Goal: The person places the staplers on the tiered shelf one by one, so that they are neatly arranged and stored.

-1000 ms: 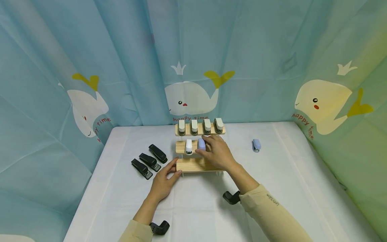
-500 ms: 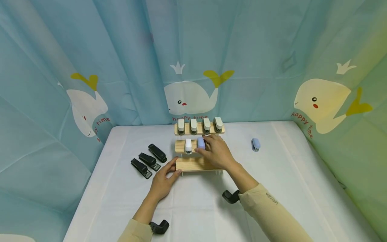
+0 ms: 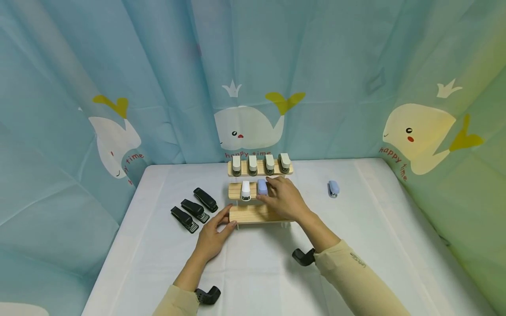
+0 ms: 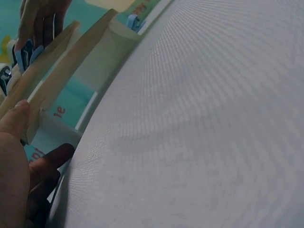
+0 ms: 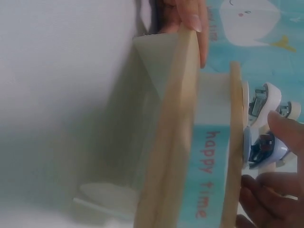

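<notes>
A three-tier wooden display stand stands mid-table. My left hand holds the left end of its lowest tier, thumb in front and a finger behind. On the middle tier, my right hand pinches a lavender-blue mini stapler; the right wrist view shows the thumb beside this stapler, with curled fingers at its other side. A white mini stapler sits to its left on the same tier. Several off-white staplers line the top tier.
Three black staplers lie slanted on the white-covered table left of the stand. Another blue mini stapler lies off to the right. A blue curtain with whale prints hangs behind the table.
The right hand shifts very slightly at the blue stapler, which stays on the middle tier. The left hand keeps its hold on the stand. The head view drifts a little.
</notes>
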`<state>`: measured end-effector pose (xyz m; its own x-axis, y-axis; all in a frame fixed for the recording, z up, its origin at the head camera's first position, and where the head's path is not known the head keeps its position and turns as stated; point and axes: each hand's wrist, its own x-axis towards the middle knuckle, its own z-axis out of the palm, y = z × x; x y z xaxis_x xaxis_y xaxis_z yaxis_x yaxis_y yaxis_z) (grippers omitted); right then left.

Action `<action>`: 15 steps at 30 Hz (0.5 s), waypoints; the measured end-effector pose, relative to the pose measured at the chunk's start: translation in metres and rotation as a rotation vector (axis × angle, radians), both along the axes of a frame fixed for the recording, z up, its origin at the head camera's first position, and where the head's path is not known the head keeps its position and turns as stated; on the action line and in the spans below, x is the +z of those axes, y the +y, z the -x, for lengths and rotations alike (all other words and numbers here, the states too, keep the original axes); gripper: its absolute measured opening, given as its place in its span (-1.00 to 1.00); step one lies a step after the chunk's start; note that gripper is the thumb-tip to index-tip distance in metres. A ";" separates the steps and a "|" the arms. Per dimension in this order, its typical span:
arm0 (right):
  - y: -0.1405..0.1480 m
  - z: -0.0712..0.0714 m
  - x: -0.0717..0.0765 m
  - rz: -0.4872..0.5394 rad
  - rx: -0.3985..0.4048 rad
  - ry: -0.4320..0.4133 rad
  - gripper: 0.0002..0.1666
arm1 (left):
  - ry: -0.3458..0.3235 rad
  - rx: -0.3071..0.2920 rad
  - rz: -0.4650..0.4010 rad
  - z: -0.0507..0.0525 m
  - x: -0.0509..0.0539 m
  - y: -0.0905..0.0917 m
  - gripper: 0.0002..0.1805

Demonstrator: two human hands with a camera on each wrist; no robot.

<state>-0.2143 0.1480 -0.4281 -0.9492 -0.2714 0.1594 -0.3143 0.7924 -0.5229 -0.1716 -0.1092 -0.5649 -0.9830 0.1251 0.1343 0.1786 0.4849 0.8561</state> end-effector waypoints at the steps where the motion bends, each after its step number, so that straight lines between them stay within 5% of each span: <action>1: 0.001 0.000 0.000 0.000 0.002 -0.002 -0.11 | 0.002 0.001 0.002 0.000 0.000 0.000 -0.36; 15: 0.019 -0.008 0.005 0.072 0.027 -0.018 -0.16 | 0.014 0.001 0.029 -0.002 0.005 0.002 -0.33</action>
<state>-0.2061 0.1674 -0.4232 -0.9444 -0.2858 0.1626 -0.3256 0.7438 -0.5838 -0.1699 -0.1077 -0.5597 -0.9812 0.1277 0.1445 0.1899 0.5099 0.8390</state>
